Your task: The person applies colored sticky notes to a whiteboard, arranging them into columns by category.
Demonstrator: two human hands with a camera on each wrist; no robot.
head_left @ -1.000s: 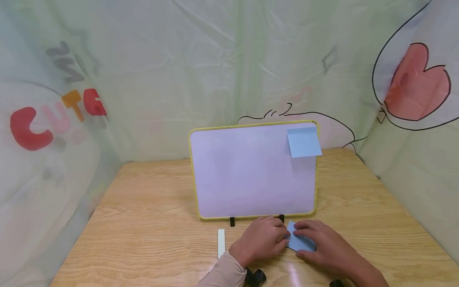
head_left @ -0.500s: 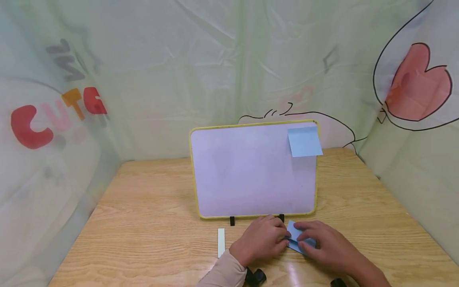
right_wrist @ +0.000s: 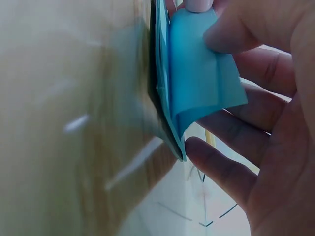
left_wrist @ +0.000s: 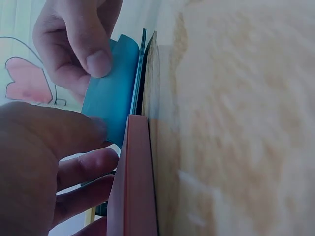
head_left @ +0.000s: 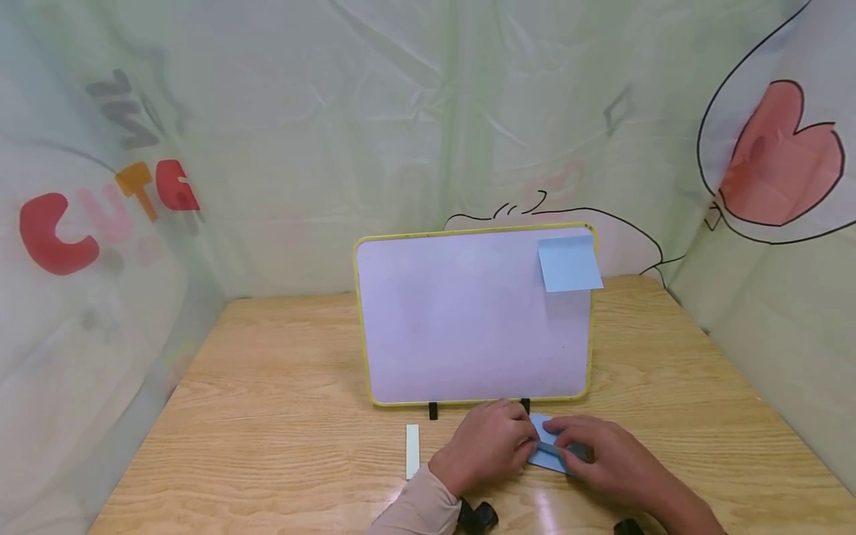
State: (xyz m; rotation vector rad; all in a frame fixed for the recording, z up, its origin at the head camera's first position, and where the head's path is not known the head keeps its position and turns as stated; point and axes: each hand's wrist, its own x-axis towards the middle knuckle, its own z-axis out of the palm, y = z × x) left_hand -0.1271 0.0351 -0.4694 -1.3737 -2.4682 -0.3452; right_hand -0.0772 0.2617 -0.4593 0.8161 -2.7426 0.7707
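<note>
A pad of blue sticky notes [head_left: 550, 462] lies on the table between the two hands. Its top sheet, a blue sticky note [right_wrist: 192, 73], stands up and curls away from the pad. My right hand [head_left: 611, 457] pinches this sheet, thumb on one face and fingers behind. At the sheet's other end my left hand [head_left: 488, 442] pinches it between thumb and forefinger, with the other fingers spread below. Beside the blue pad, in the left wrist view, lies a pink block of paper [left_wrist: 138, 172], which the left hand hides in the head view.
Behind the hands a yellow-framed whiteboard [head_left: 468, 319] stands on black feet [head_left: 433, 411]. Another blue sticky note [head_left: 571, 264] hangs at its upper right corner. A narrow white strip [head_left: 412, 451] lies left of the left hand on the wooden table [head_left: 281, 416]. Printed curtains surround the table.
The top blue sheet has bent up from the pad, its near edge now raised between both hands. The right fingers have closed in on it; the left hand has hardly moved.
</note>
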